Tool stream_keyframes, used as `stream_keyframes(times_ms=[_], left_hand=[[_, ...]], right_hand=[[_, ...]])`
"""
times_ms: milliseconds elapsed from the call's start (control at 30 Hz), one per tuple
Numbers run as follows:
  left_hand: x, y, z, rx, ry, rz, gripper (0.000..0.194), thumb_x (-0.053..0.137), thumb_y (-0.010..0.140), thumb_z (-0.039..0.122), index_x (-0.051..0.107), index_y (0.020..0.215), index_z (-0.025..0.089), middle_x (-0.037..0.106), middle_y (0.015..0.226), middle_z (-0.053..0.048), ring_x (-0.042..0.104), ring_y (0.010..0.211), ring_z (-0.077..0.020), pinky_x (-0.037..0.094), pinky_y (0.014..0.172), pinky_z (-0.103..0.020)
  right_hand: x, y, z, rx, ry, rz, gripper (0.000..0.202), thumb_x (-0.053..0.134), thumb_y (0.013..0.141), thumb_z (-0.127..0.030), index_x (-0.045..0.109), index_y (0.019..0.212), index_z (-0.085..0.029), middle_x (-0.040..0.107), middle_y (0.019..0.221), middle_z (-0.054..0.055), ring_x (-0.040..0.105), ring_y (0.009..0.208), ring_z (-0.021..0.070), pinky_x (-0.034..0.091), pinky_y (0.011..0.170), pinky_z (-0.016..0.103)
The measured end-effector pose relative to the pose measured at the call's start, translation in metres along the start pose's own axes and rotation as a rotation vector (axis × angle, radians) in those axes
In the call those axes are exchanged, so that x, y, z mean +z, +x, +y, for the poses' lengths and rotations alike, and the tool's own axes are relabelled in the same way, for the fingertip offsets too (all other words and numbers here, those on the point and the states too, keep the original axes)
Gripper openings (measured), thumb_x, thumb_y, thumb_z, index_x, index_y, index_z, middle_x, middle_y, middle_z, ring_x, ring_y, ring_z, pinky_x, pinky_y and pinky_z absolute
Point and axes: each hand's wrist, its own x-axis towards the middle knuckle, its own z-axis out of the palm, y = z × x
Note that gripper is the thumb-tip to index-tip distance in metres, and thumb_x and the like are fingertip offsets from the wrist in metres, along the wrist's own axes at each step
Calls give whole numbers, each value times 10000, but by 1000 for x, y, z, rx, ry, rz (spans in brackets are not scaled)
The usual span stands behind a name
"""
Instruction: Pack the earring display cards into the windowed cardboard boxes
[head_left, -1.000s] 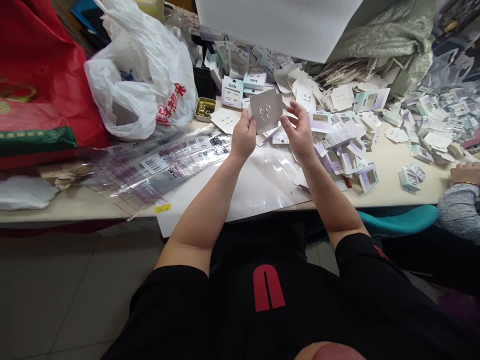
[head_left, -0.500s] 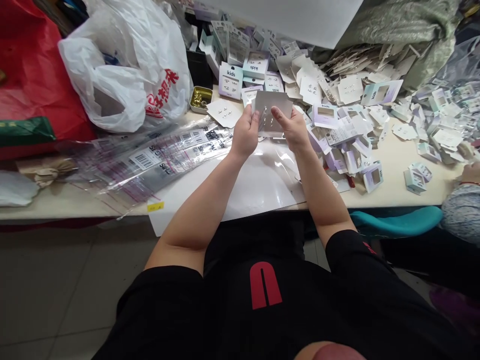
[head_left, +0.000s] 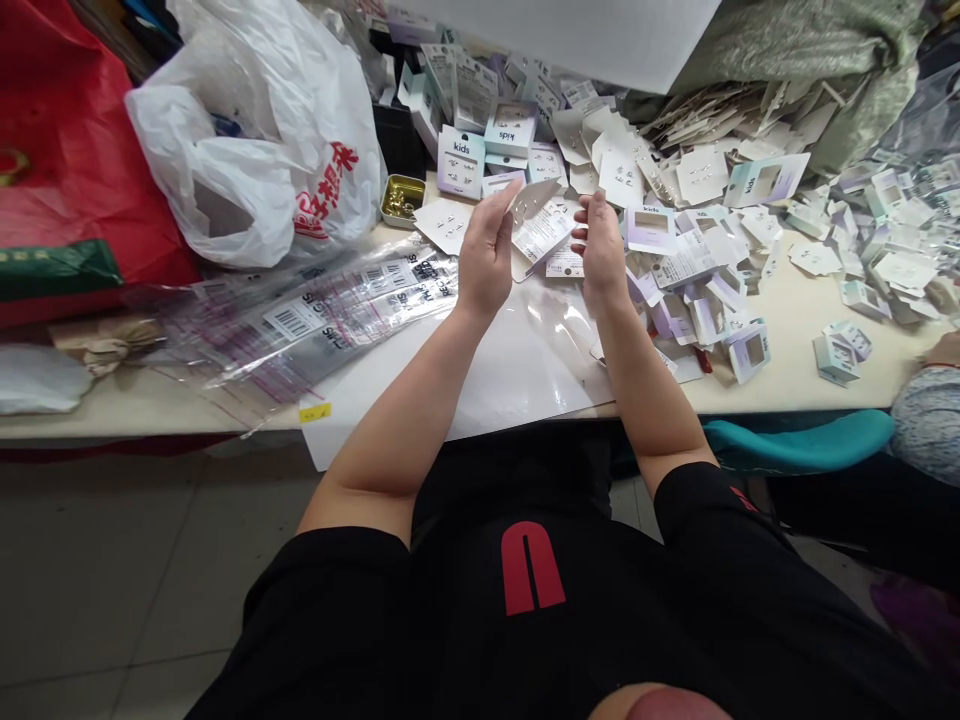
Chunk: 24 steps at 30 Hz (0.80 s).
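Observation:
My left hand is closed on an earring card, a grey-white card with small shiny earrings, now tilted on edge. My right hand is to the right of the card, fingers apart and slightly bent, with nothing visible in them. Between the hands lies a printed box with small text, partly behind the card. Beyond my hands stand small "kids" boxes with earrings in their windows. A white card with earrings lies left of my left hand.
A gold tin with small metal pieces stands behind clear printed plastic bags. A white plastic bag and a red bag fill the left. Loose cards and boxes heap up rightward. Another person's patterned sleeve is at far right.
The earring card has turned from facing me to a slanted position in my left hand. My right hand has let go of it and moved slightly right.

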Motion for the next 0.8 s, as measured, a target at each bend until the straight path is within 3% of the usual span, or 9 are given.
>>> stream_keyframes(times_ms=[67,133,233,300,400,467,600,700,800], left_hand=[[0,1,5,25,67,-13,533,515,1067,735,734,1405,386,580,1656,-22,378,1673,-312,208,1441,-479],[1,1,9,14,120,-52,410,612,1056,648,766,1346,402,571,1669,2,273,1722,-318,110,1459,-505],[4,-2,12,3,171,-146,320,737,1009,504,783,1308,401,581,1669,13,209,1743,-345,-42,1459,-537],[4,-4,10,8,193,-184,436,785,966,441,735,1397,402,520,1726,18,167,1754,-357,-77,1455,-537],[-1,-2,-1,-31,139,-129,691,788,933,409,557,1584,414,377,1815,37,124,1767,-326,57,1475,-495],[-4,1,-11,-126,-2,-76,719,727,950,384,473,1622,413,395,1803,25,237,1743,-301,259,1444,-466],[-5,4,-18,-394,-327,-89,477,539,1074,443,528,1529,301,658,1569,-75,556,1570,-309,543,1260,-488],[-2,2,-10,-482,-438,-160,372,576,1107,516,641,1356,247,749,1429,-97,648,1478,-315,587,1215,-481],[0,-1,-5,-502,-468,-185,276,655,1101,442,657,1303,253,779,1375,-81,681,1440,-302,605,1198,-485]], right_hand=[[-3,-6,-3,50,42,-82,869,208,1004,-942,663,1250,-243,699,1229,135,731,1133,273,641,1029,462],[-2,-10,-3,71,60,-180,883,260,971,-982,695,1175,-241,720,1136,123,743,1100,269,659,1009,464],[2,-11,5,21,69,-177,686,480,999,-860,669,1189,-228,715,1130,104,751,1123,249,658,1026,434],[4,-10,13,-13,70,-155,609,513,1018,-758,638,1258,-213,709,1198,113,746,1180,252,646,1037,421],[1,-11,22,-16,29,-139,687,430,1016,-789,603,1344,-211,696,1303,130,715,1244,260,633,1011,403],[-2,-13,21,-20,-12,-135,802,355,982,-888,587,1370,-226,689,1315,122,698,1246,260,627,971,394],[-6,-21,10,-33,-65,-179,841,298,975,-924,571,1372,-234,692,1319,102,661,1243,238,602,964,379],[-6,-27,0,-24,-112,-234,764,350,997,-863,571,1397,-251,716,1336,78,618,1217,206,571,1021,366],[-6,-30,-5,7,-184,-243,797,326,976,-877,560,1453,-282,751,1256,60,577,1223,217,542,1065,391]])
